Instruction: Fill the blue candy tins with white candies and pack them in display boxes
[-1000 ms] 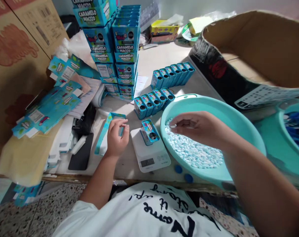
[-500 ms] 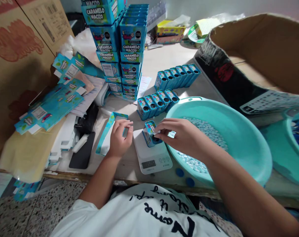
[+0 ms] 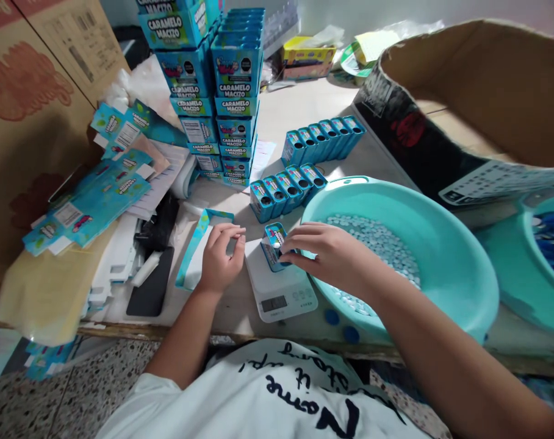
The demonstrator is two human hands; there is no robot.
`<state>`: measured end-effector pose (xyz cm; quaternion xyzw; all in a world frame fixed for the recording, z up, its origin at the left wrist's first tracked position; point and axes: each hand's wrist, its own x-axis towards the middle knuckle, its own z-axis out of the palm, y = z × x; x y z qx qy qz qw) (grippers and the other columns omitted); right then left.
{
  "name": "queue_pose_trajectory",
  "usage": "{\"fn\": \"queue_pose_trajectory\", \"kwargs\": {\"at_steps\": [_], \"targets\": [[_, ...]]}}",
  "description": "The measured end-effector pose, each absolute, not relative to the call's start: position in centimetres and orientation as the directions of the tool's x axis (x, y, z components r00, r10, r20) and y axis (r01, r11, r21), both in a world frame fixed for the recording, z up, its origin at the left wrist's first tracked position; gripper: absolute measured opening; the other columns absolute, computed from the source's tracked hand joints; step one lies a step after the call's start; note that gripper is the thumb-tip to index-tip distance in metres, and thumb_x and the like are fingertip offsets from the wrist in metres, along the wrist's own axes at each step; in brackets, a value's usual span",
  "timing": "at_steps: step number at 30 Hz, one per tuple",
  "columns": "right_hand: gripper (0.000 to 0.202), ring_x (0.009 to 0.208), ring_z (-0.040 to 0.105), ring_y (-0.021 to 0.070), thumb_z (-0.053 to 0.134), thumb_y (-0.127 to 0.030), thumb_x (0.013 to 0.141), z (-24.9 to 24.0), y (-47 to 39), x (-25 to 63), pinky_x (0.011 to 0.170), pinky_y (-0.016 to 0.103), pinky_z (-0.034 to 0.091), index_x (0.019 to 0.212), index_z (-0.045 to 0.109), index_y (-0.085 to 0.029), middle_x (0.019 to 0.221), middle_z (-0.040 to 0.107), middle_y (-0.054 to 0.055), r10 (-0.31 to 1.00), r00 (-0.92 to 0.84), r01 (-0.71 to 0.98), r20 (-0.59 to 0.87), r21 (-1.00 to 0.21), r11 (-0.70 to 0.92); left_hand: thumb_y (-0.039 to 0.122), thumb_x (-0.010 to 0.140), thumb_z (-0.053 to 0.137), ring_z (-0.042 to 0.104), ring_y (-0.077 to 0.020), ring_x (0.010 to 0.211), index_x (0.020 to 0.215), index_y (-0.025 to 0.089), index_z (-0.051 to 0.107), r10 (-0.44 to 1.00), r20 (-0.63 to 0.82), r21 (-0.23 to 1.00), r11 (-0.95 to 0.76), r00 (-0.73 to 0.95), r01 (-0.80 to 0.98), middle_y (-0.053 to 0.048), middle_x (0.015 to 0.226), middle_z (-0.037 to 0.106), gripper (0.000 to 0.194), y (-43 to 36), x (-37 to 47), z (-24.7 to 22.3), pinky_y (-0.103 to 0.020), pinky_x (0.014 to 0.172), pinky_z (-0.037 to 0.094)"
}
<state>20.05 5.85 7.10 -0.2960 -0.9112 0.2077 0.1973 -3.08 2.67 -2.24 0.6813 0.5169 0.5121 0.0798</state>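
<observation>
Work status: one printed blue tin (image 3: pixel 271 251) stands upright on the white scale (image 3: pixel 284 283), with the right hand (image 3: pixel 325 249) at its top opening. Loading of this tin appears to be in progress; the scale's display is lit, but its figures are too blurred to read, so the fill level cannot be confirmed. Behind the scale, five tins form the front row (image 3: pixel 286 196) and six the back row (image 3: pixel 323 139); their top holes look dark and uncapped, and their contents cannot be told. Capping is therefore judged as not yet done on these units. A large quantity of pale candies (image 3: pixel 377 236) lies in the turquoise basin (image 3: pixel 455 262), immediately right of the scale. Two blue discs (image 3: pixel 332 316) rest on the tabletop (image 3: pixel 299 103) near its front edge.

Hand pose: the right forearm crosses over the basin, with the palm turned down. Its fingers and thumb are nearly together beside the opening; a white piece shows at the fingertips, but whether it is gripped cannot be told. The left hand (image 3: pixel 221 255) is raised over the shallow carton tray (image 3: pixel 192 247), its fingers loosely curled, the thumb apart, and nothing visible within them.
</observation>
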Motion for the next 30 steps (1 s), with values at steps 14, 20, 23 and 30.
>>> {"fn": "queue_pose_trajectory", "kwargs": {"at_steps": [14,20,23,30], "targets": [[0.039,0.103,0.066,0.0251,0.042,-0.011,0.098,7.9,5.1,19.2,0.093,0.042,0.057,0.115,0.076,-0.02,0.118,0.073,0.011,0.565,-0.779,0.473,0.273,-0.336,0.815,0.022,0.097,0.057,0.067,-0.0153,0.09,0.106,0.021,0.067,0.765,0.644,0.604,-0.497,-0.014,0.623,-0.005,0.103,0.066,0.013,2.5,-2.9,-1.9,-0.031,0.085,0.058],[0.04,0.104,0.067,0.0247,0.045,-0.004,0.087,8.2,4.9,19.9,0.097,0.043,0.052,0.1,0.079,-0.022,0.107,0.077,0.007,0.558,-0.793,0.486,0.246,-0.298,0.821,0.02,0.097,0.057,0.068,-0.015,0.091,0.106,0.021,0.067,0.759,0.651,0.602,-0.504,-0.015,0.62,-0.006,0.104,0.066,0.013,2.5,-3.0,-1.9,-0.031,0.087,0.059],[0.04,0.104,0.068,0.0243,0.042,-0.005,0.089,8.5,5.1,21.2,0.096,0.042,0.051,0.098,0.077,-0.023,0.108,0.077,0.007,0.608,-0.741,0.537,0.285,-0.293,0.791,0.02,0.097,0.057,0.067,-0.0146,0.091,0.105,0.02,0.067,0.756,0.654,0.6,-0.506,-0.016,0.62,-0.006,0.103,0.066,0.013,2.5,-3.0,-1.8,-0.03,0.086,0.059],[0.038,0.086,0.071,0.0258,0.039,-0.011,0.092,8.5,3.7,24.1,0.073,0.037,0.054,0.098,0.076,-0.021,0.102,0.075,0.009,0.797,-0.597,0.746,0.091,-0.302,0.593,0.025,0.099,0.055,0.068,-0.0153,0.091,0.104,0.021,0.067,0.76,0.649,0.593,-0.475,-0.036,0.65,-0.006,0.103,0.067,0.014,2.5,-3.0,-1.8,-0.032,0.085,0.06]]}}
